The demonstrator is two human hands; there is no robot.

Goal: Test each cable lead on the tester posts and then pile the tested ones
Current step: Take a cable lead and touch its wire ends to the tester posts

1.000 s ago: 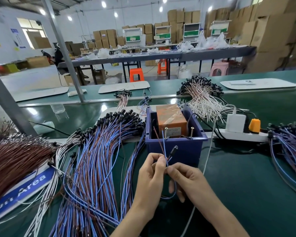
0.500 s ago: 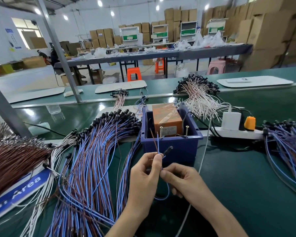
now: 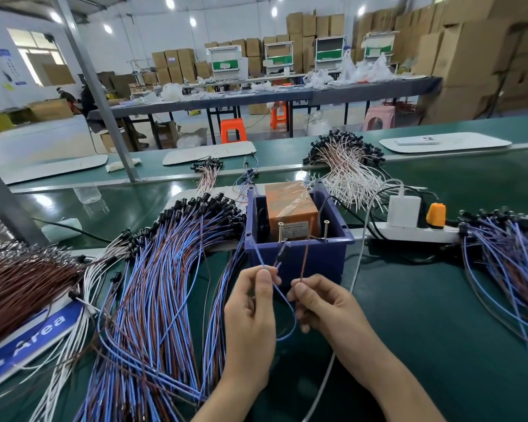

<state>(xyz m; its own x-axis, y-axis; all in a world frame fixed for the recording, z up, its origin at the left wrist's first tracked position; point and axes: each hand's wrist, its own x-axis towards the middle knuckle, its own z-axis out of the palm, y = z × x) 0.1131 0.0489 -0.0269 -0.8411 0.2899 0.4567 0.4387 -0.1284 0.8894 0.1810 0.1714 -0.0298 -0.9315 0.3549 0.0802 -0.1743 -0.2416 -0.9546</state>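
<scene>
A blue bin (image 3: pixel 299 254) holds an orange tester box (image 3: pixel 290 205) with two upright screw posts, the left post (image 3: pixel 280 231) and the right post (image 3: pixel 326 229), at its front rim. My left hand (image 3: pixel 250 318) pinches the blue lead (image 3: pixel 282 300) of one cable and my right hand (image 3: pixel 323 303) pinches its brown lead (image 3: pixel 304 260). Both leads rise toward the posts, spread apart; the blue lead loops down between my hands. The cable's black plug (image 3: pixel 282 249) hangs near the bin's front.
A big pile of blue-and-brown cables (image 3: pixel 153 284) lies left of the bin, another pile (image 3: pixel 512 260) at the right. Brown wires (image 3: pixel 19 284) lie far left, white ones (image 3: pixel 348 172) behind. A power strip (image 3: pixel 415 233) with a white charger sits right of the bin.
My hands have moved apart, splitting the two leads that were held together. The lead tips have gone up toward the two posts.
</scene>
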